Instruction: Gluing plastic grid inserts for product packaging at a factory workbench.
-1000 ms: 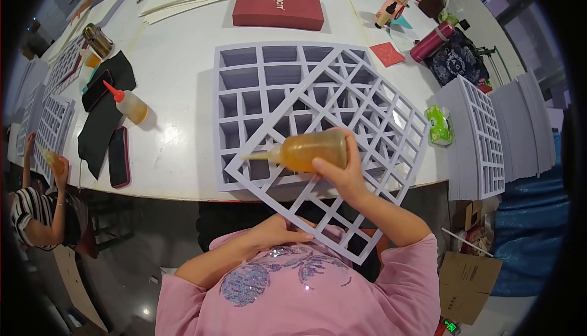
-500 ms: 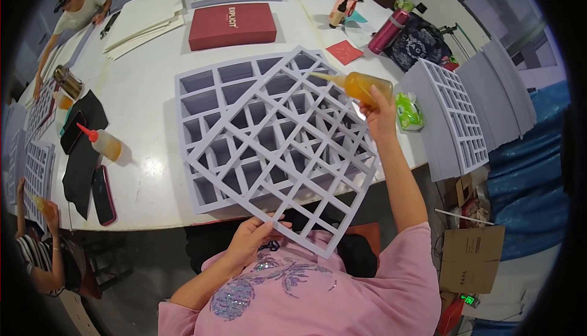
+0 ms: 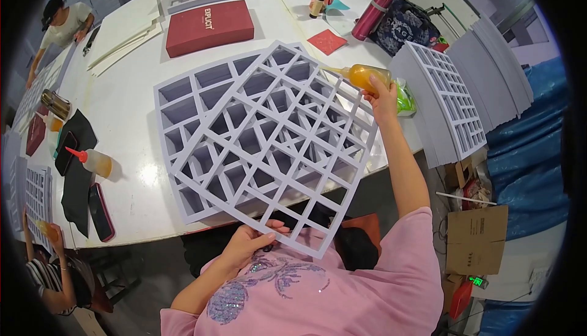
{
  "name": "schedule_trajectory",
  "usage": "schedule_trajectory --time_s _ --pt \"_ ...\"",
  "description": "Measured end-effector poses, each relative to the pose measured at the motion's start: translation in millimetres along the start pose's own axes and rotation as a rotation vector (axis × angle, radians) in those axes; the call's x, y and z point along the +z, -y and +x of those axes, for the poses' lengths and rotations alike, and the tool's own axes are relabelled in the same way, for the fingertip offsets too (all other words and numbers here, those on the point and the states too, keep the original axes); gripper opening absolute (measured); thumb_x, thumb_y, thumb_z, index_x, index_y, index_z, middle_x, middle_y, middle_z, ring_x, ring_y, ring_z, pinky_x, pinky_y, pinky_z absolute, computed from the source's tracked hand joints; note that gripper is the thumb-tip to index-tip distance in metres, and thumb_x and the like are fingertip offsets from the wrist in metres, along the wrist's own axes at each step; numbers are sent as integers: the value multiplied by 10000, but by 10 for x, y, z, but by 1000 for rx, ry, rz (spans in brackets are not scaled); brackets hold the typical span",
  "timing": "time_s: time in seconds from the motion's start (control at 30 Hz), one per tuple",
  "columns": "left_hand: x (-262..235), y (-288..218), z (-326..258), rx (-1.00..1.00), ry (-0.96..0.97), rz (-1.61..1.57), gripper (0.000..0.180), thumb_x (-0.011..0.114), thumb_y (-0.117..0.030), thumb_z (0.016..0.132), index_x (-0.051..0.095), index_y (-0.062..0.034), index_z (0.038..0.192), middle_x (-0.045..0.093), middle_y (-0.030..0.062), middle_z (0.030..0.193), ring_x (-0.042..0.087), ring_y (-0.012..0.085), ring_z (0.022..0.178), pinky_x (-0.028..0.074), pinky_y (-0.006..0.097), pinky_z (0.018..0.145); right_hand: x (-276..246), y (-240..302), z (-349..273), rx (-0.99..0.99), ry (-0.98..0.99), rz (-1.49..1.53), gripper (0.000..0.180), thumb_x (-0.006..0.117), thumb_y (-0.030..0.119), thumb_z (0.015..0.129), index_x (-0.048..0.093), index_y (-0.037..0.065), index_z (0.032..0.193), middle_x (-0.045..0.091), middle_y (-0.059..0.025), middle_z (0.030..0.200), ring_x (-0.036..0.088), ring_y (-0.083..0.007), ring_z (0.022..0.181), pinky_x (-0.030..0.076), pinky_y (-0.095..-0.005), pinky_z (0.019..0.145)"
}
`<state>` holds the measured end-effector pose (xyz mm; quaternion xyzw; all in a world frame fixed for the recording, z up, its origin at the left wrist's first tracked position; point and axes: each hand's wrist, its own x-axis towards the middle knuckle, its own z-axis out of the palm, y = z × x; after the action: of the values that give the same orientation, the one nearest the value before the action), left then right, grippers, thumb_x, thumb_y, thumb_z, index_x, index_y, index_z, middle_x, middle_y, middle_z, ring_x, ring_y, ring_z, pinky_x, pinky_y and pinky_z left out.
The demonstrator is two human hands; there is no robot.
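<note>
My left hand (image 3: 247, 247) pinches the near edge of a pale grey lattice divider (image 3: 244, 214), thumb on top and fingers underneath. The divider is tilted and turned cornerwise over a stack of similar lattice dividers (image 3: 175, 165) on the table. In my right hand (image 3: 382, 100) is a clear squeeze bottle (image 3: 367, 78) of amber liquid, lying nearly level. Its thin pale nozzle points left, with the tip at the divider's far right edge; whether it touches I cannot tell. The divider partly hides the stack below.
Left on the white table lie a red-capped squeeze bottle (image 3: 95, 163), a phone (image 3: 101, 212) and black cloth (image 3: 76, 195). A red box (image 3: 210, 28) sits beyond the stack. More dividers (image 3: 449, 107) stand at right. Co-workers (image 3: 67, 24) work at left.
The bottle's nozzle has moved right along the divider's far right edge. The whole view has shifted, so table things appear farther left. Both hands keep their holds.
</note>
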<state>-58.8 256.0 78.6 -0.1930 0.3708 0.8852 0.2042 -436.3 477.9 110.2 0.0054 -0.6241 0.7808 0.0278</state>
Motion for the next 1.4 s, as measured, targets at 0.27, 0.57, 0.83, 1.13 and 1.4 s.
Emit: schedule_trajectory --time_s 0.27,0.57,0.83,1.13,1.4 --pt "-23 25 0 -15 21 -28 335 620 -33 817 544 26 1139 601 163 1112 576 213 1051 430 291 927 30 124 -768 118 199 -8 387 672 138 783 417 11 1045 581 -127 832 566 -167 554 445 -236 444" --pt "-36 64 -41 -12 40 -7 341 616 -2 818 545 22 1151 612 148 1098 580 177 1034 431 286 945 284 195 -1866 269 331 -21 433 660 107 785 382 25 1107 582 -125 900 595 -185 611 455 -245 471" --pt "50 61 -20 0 64 46 348 620 -17 823 545 20 1161 631 98 1037 589 137 966 446 251 886 402 193 -2572 279 501 -62 543 679 65 775 328 52 1190 543 -98 987 599 -152 734 487 -236 526" --pt "-227 33 -173 364 -55 12 346 575 -70 854 492 44 1170 610 197 1077 605 255 1004 472 351 902 -53 345 -1873 430 317 328 340 597 226 847 515 47 1125 625 -99 999 623 -198 779 519 -280 643" --pt "-330 84 -288 290 -188 -212 314 536 -97 897 485 38 1176 604 210 1058 616 298 972 522 389 838 -377 276 -759 51 20 93 455 666 190 805 366 34 1109 560 -144 907 572 -188 599 472 -259 515"
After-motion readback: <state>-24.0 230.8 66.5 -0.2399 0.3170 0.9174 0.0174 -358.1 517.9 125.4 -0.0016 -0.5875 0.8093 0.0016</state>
